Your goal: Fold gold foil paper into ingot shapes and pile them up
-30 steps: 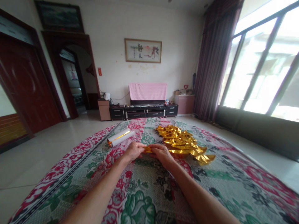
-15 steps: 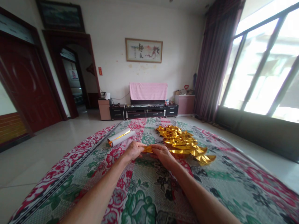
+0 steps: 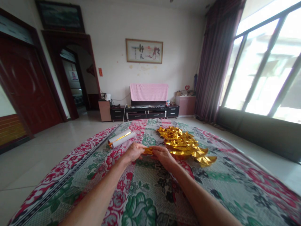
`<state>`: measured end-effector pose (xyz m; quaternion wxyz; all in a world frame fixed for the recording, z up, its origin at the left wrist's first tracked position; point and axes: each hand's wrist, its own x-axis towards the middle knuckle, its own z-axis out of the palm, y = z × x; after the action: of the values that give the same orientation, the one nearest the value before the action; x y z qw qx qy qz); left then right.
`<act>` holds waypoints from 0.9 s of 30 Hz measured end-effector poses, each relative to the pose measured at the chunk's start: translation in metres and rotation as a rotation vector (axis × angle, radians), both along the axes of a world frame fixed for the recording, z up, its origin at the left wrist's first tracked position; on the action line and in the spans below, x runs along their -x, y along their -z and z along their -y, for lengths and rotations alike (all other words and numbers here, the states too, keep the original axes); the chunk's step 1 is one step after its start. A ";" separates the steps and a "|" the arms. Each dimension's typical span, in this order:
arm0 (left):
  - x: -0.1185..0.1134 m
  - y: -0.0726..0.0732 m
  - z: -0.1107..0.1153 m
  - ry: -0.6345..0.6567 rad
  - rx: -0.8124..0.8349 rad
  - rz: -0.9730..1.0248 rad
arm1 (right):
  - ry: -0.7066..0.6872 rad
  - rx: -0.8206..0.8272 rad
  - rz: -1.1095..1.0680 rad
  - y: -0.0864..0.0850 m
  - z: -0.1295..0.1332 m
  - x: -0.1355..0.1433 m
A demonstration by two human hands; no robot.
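A small strip of gold foil (image 3: 148,151) is stretched between my two hands, low over the patterned cloth. My left hand (image 3: 135,152) pinches its left end, and my right hand (image 3: 162,154) has its fingers closed on the right end. Just beyond and to the right of my right hand lies a pile of folded gold foil pieces (image 3: 183,141), pointed at their ends. Left of my left hand, a whitish roll (image 3: 121,139) with gold and orange showing along it rests on the cloth.
The flowered cloth (image 3: 113,191) covers the broad surface under my arms. Beyond its far edge stands a low black cabinet (image 3: 141,115) with a pink cloth (image 3: 149,92) above it. A dark curtain (image 3: 209,69) and large windows are at the right.
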<state>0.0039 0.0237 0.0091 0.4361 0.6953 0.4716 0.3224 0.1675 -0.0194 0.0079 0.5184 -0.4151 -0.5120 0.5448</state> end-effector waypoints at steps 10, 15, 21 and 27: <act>0.000 -0.001 0.002 0.005 0.000 0.002 | 0.027 0.004 0.011 0.009 -0.006 0.001; -0.001 -0.001 0.001 -0.020 0.006 0.011 | 0.022 -0.019 0.039 0.009 -0.007 0.000; -0.001 -0.005 0.005 0.001 0.022 0.017 | 0.017 -0.021 0.018 0.008 -0.005 0.000; -0.001 -0.005 0.005 0.004 0.035 0.031 | -0.007 -0.020 0.033 0.008 -0.005 0.000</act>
<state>0.0049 0.0188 0.0139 0.4562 0.6834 0.4690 0.3239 0.1678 -0.0146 0.0003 0.5121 -0.4172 -0.5272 0.5346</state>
